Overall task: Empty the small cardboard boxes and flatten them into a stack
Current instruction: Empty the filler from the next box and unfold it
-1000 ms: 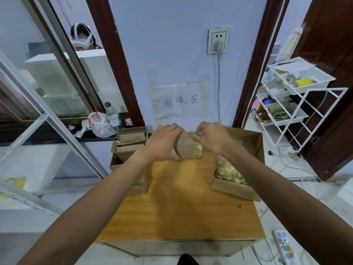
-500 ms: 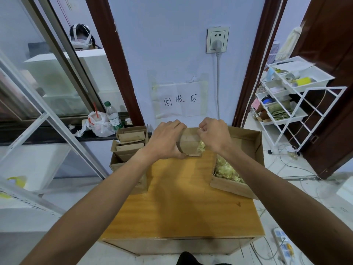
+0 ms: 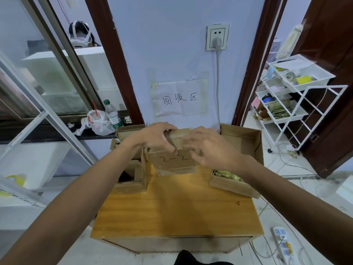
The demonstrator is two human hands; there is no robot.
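A small cardboard box [image 3: 172, 162] marked "2-2" is held above the back of the wooden table [image 3: 175, 209]. My left hand [image 3: 155, 138] grips its top left edge with curled fingers. My right hand [image 3: 207, 148] holds its right side, fingers curled over the front. To the left stand several more small cardboard boxes [image 3: 131, 175], some stacked. On the right an open larger cardboard box [image 3: 241, 142] holds yellowish packing filler [image 3: 228, 175].
A wall with a paper sign [image 3: 179, 98] and a socket [image 3: 217, 38] stands behind the table. A white wire rack [image 3: 292, 104] is at the right, cables and a power strip [image 3: 280, 240] lie on the floor. A bottle [image 3: 112, 114] and bag [image 3: 97, 123] sit on the left ledge.
The small box has turned so its marked face now points at me, and the yellow filler at its open end is no longer visible. Both hands shifted their hold on it.
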